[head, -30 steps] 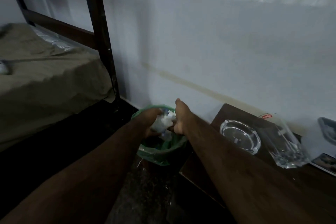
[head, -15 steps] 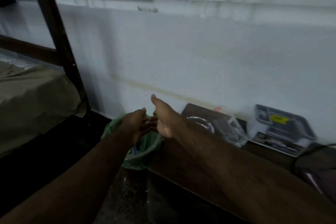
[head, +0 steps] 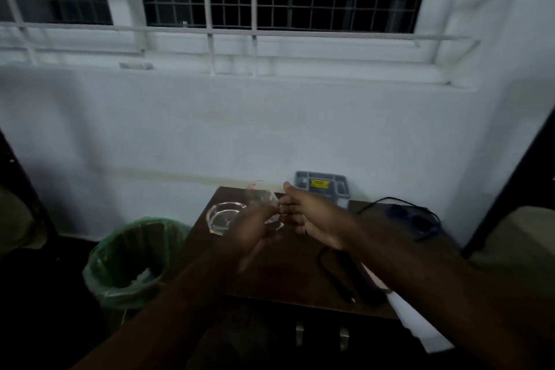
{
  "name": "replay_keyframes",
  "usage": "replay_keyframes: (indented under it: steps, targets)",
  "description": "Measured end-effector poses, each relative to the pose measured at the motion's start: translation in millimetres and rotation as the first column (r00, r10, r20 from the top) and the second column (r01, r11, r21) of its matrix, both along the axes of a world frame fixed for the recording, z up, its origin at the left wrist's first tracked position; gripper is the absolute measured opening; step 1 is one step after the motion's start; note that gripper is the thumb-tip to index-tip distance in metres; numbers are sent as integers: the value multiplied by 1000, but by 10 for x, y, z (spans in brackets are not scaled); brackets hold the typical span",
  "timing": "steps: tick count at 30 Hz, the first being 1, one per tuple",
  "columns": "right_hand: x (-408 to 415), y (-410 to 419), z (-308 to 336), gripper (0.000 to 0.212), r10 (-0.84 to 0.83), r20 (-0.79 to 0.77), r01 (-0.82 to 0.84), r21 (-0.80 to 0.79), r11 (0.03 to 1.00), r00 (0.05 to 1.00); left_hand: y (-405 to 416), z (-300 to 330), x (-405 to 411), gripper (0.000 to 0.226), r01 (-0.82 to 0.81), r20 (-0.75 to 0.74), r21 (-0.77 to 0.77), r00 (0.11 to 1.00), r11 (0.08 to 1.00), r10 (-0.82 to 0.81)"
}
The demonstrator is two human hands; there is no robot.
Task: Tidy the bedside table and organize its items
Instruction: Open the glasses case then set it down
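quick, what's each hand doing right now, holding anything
Left hand: blurred over the table, seems open, holds nothing visible.
Right hand: open, fingers straight, holds nothing.

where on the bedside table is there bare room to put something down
The clearest bare patch on the bedside table is the front left, bordered by the glass ashtray behind and the black cable to the right. The back edge is crowded: ashtray, a clear glass, the grey box. The right side holds cables and a white sheet.
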State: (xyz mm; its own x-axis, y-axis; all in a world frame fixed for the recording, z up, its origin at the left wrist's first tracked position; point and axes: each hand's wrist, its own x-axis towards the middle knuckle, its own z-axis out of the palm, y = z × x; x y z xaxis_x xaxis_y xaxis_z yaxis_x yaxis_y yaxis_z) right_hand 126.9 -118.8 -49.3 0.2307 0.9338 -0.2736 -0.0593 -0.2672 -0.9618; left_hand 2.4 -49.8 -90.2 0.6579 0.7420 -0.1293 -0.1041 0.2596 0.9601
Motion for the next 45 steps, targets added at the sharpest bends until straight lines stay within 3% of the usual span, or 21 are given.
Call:
replay_keyframes:
  steps: [3, 5, 8, 13, 15, 18, 21, 24, 27, 29, 31, 33, 36, 41, 43, 45]
  targets:
    - [322, -310, 5, 33, -69, 117, 67, 27, 997, 991, -204, -119, 264, 18, 11, -11, -42, 1000, 999, -11]
    - [539, -446, 31, 25, -96, 384, 99, 14, 995, 918, -353, -183, 422, 15, -13, -30, -91, 999, 996, 10]
    - [860, -601, 81, 5, -73, 809, 143, -14, 990, 583, -540, -292, 622, 12, -24, -85, -105, 996, 994, 15]
    - [1179, -671, -135, 34, 236, 943, 213, -286, 934, 233, -610, -358, 826, 14, -16, -153, -78, 988, 997, 4]
    - [1256, -678, -208, 41, 212, 963, 266, -251, 931, 167, -609, -356, 865, 14, -20, -186, -64, 982, 998, 7]
    - [1348, -738, -223, 39, 122, 983, 348, -163, 923, 137, -609, -368, 930, 18, -3, -233, -32, 973, 999, -4]
    - [1382, -768, -219, 38, 292, 934, 266, -341, 902, 205, -624, -392, 967, 23, 23, -257, -20, 966, 1000, -27]
    - [1396, -789, -177, 18, 409, 873, 199, -465, 863, 267, -650, -400, 973, 14, 48, -250, -11, 967, 999, -49]
    - [1410, -793, -181, 33, 432, 846, 183, -500, 846, 313, -669, -386, 968, 10, 44, -229, -9, 972, 999, -45]
    - [1380, -788, -190, 34, 474, 837, 186, -530, 827, 275, -674, -382, 968, 10, 52, -230, -7, 972, 999, -52]
    - [1409, -748, -193, 28, 392, 899, 156, -423, 892, 195, -665, -382, 979, 16, 54, -207, -17, 977, 998, -56]
    - [1471, -682, -176, 27, 229, 955, 115, -253, 961, 186, -651, -364, 989, 25, 32, -148, -43, 988, 999, -38]
    - [1444, -580, -159, 29, 27, 949, 31, -39, 999, 315, -606, -349, 968, 30, 9, -31, -134, 999, 991, -13]
    - [1313, -558, -151, 25, -61, 866, -98, 126, 987, 497, -493, -376, 884, 30, 35, 38, -253, 999, 967, -26]
    - [1496, -549, -154, 37, -234, 812, 30, 258, 966, 535, -436, -400, 834, 29, 2, 67, -299, 998, 954, 19]
    - [1782, -596, -199, 38, -432, 801, 277, 342, 898, 413, -360, -434, 774, 30, -24, 95, -324, 994, 946, 58]
